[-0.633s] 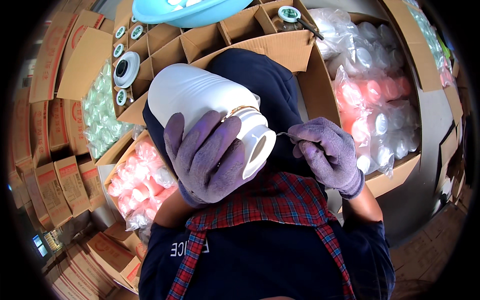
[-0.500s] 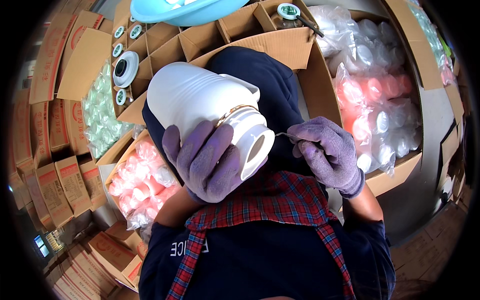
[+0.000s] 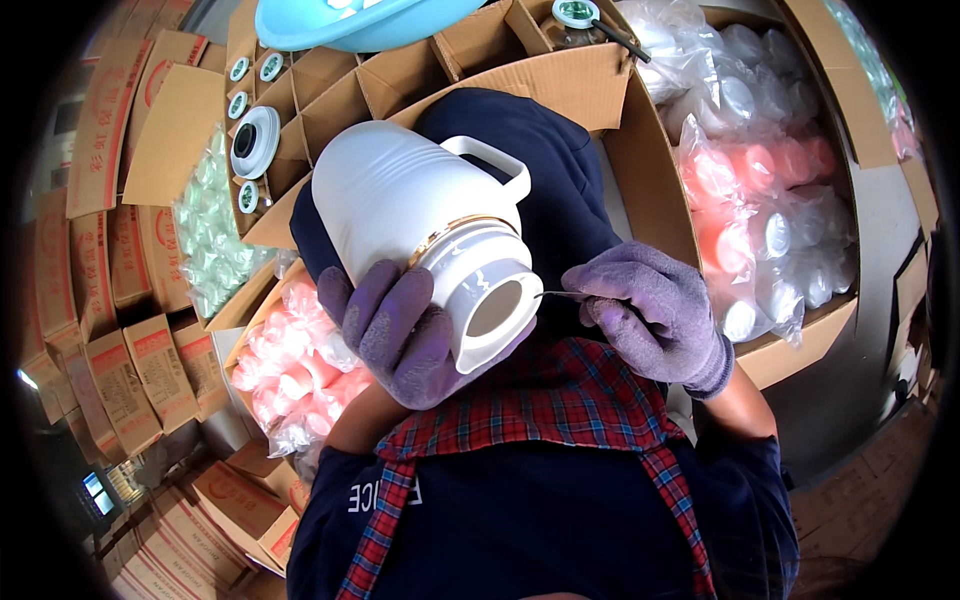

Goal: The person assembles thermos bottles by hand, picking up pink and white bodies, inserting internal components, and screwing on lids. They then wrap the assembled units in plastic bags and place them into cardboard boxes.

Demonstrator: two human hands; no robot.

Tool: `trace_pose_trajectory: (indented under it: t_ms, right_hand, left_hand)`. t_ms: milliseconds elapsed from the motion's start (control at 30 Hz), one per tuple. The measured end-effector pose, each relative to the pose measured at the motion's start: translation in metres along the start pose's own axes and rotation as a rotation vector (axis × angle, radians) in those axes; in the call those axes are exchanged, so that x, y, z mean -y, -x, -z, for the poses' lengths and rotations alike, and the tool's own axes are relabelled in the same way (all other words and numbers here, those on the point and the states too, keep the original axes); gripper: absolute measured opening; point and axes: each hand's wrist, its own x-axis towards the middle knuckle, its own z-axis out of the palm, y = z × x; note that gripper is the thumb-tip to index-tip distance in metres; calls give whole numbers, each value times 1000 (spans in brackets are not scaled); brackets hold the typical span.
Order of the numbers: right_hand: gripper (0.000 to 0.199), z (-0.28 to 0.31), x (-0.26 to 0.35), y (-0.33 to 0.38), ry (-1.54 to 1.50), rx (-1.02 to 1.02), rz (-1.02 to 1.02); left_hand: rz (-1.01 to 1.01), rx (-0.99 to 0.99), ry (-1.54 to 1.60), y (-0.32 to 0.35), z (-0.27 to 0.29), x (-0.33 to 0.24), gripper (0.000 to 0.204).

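Observation:
A white vacuum jug with a gold ring round its neck lies tilted across my lap, its open mouth turned toward me. My left hand, in a purple-grey knit glove, is closed round the jug from below, near the neck. The jug's loop handle shows on the far right side. Gloved the same way, my right hand pinches a thin metal wire-like tool. The tool's tip meets the right edge of the mouth; the rest is hidden in my fingers.
A divided carton stands ahead, with a light-blue basin on it and a white lid at its left. Bagged pink and clear parts fill a carton at the right. More bagged pink parts lie left; stacked cartons stand beyond.
The jug has rolled in my left hand, so its handle and more of its mouth show. My right hand has shifted slightly, with the tool still at the rim.

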Motion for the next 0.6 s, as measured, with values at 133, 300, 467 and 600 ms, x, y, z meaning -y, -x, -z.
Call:
trace_pose_trajectory:
  t_ms: [133,300,467,600]
  right_hand:
    - [20,-3,5,3,-45,-57,-131]
    - [11,16,-8,-24,292,-210,122]
    - [9,18,-22,-114,226,-458,190]
    - [16,14,-42,-212,-87,-537,195]
  left_hand:
    - [26,145,120,-12,14,14,65]
    - [124,404,482,-89,49,68,74]
    - [-501,1106,323,-101,13,19,21]
    - [-652,1151,345,-8,-2,-8,23]
